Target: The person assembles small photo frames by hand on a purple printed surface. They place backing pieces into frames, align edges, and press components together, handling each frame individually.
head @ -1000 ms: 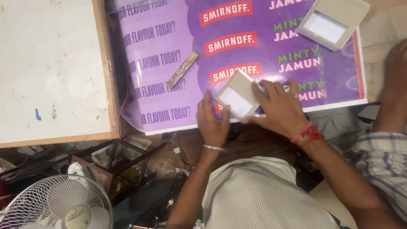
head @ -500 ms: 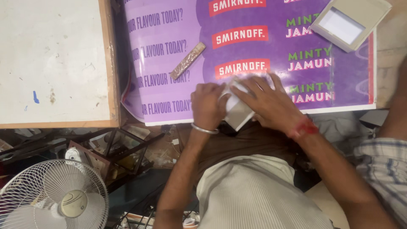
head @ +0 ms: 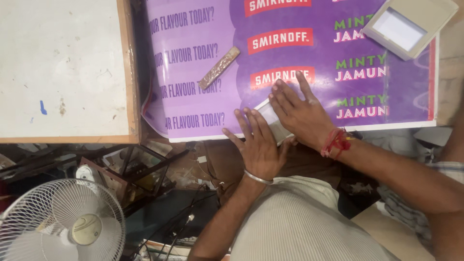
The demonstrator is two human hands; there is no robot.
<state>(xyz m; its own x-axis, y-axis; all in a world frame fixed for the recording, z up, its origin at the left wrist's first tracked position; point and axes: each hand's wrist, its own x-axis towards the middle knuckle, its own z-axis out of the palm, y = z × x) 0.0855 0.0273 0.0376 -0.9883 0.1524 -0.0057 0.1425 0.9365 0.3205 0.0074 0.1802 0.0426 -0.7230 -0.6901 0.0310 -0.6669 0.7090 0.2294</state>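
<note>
On the near edge of the large purple printed poster sheet (head: 299, 58) that covers the surface, both hands lie flat with fingers spread over a small pale rectangular card (head: 273, 121). The left hand (head: 258, 145), with a thin metal bangle (head: 257, 178) at the wrist, presses palm-down on the card's near-left part; the right hand (head: 299, 113), with a red thread band (head: 336, 141) at its wrist, covers the far-right part. Neither hand grips anything — each is open wide and bearing down, and only a narrow strip of the card shows between them, lying at a slant.

As a judgement, the pressing or smoothing of this card looks well under way: the card sits flat against the sheet, with no corner visibly lifted, though most of it is hidden under the palms, so how completely it is seated cannot be told.

Farther along the sheet a second, similar pale square frame with a light centre (head: 408, 26) rests untouched near the far right corner, well apart from the hands, and a slim brown glittery stick (head: 220, 67) lies diagonally to the left. Beside the poster stands a white board with a wooden edge (head: 63, 67), and a white pedestal fan (head: 63, 227) sits on the cluttered floor below.
</note>
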